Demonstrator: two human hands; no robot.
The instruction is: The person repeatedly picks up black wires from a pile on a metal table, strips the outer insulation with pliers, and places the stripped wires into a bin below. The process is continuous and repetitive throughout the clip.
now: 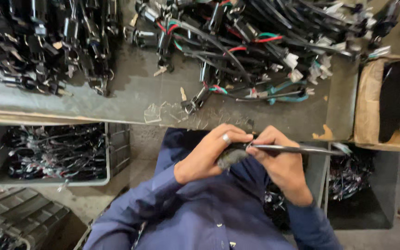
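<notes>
My left hand [211,150], with a ring on one finger, is closed around a small dark part [230,157] held just in front of my blue shirt. My right hand [278,159] pinches a thin black cable [302,149] that runs out to the right from that part. Both hands meet below the front edge of the grey workbench [130,99]. What the part is in detail stays hidden by my fingers.
A heap of black wire harnesses with red, green and white connectors [255,46] covers the bench's far right; another dark pile [42,41] lies far left. A grey bin of harnesses [54,155] stands lower left, a cardboard box [371,111] at right.
</notes>
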